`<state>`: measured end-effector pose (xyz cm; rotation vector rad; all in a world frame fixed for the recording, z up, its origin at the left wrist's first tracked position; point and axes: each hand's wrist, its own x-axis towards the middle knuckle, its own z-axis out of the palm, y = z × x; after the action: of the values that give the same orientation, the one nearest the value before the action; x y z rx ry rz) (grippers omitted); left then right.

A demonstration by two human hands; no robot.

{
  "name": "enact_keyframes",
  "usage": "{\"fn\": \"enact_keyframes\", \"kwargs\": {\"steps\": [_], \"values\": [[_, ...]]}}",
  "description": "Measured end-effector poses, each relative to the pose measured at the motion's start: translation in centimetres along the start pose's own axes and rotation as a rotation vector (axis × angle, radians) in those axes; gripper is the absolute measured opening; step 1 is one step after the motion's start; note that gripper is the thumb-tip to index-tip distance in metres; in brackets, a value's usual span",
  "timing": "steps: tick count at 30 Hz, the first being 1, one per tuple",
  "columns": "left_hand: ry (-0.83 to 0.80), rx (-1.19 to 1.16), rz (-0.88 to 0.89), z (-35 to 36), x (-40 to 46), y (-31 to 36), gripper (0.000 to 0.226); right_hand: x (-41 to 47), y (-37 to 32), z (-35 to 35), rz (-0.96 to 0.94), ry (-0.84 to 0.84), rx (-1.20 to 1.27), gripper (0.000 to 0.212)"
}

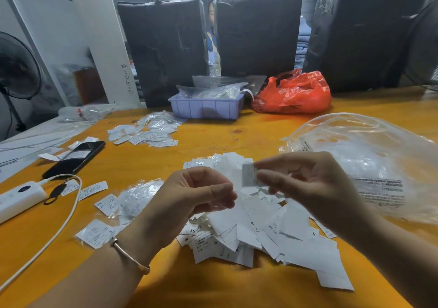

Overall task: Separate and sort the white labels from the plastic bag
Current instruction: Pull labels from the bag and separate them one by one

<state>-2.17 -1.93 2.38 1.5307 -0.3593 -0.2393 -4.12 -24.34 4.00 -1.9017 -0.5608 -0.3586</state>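
Note:
A heap of loose white labels (272, 232) lies on the orange table (213, 139) in front of me. My right hand (315, 184) pinches a small white label (248, 175) between thumb and fingers above the heap. My left hand (196, 194) hovers just left of it with curled fingers pinching a thin clear plastic sleeve (213, 207); the view is blurred there. A large clear plastic bag (369, 156) lies to the right. Small bagged labels (132, 201) lie to the left, and another group of them (149, 130) lies farther back.
A lilac tray (206, 108) of clear packets and a red plastic bag (296, 94) stand at the back, before three black wrapped bales (163, 47). A phone (75, 156), a white power bank (19, 196) and its cable (64, 220) lie at left. Fans stand at both sides.

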Motion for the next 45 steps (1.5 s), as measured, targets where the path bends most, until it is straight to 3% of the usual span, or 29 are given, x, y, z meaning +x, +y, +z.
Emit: {"fn": "enact_keyframes", "kwargs": {"steps": [2,7,10,15,18,21,24,29,45], "values": [[-0.007,0.010,0.023,0.3,0.0,-0.1,0.018,-0.1,-0.1,0.8,0.018,-0.095,-0.050,0.034],[-0.035,0.188,0.051,0.6,-0.1,-0.3,0.018,0.0,0.3,1.6,-0.021,-0.062,-0.067,0.008],[-0.034,0.308,0.075,0.8,-0.1,-0.2,0.022,0.1,0.7,1.2,0.015,-0.127,-0.103,0.009],[-0.055,0.313,0.094,1.1,-0.3,0.0,0.021,0.0,0.8,1.2,-0.019,-0.169,-0.155,0.014],[-0.041,0.275,0.110,1.0,-0.4,0.1,0.020,0.1,0.2,0.7,-0.076,-0.097,-0.119,0.021],[0.005,0.201,0.131,0.7,-0.4,0.1,0.019,0.3,-0.1,-0.4,-0.109,0.120,-0.021,0.004],[0.027,0.179,0.153,0.5,-0.4,0.0,0.019,0.3,-0.3,-1.1,-0.142,0.268,0.082,0.022],[0.029,0.169,0.160,0.6,-0.5,0.1,0.022,-0.3,-1.2,-0.8,-0.253,0.249,-0.042,0.040],[0.057,0.204,0.167,0.7,-0.4,-0.1,0.022,-0.6,-1.4,0.6,-0.362,0.289,-0.343,0.022]]}}
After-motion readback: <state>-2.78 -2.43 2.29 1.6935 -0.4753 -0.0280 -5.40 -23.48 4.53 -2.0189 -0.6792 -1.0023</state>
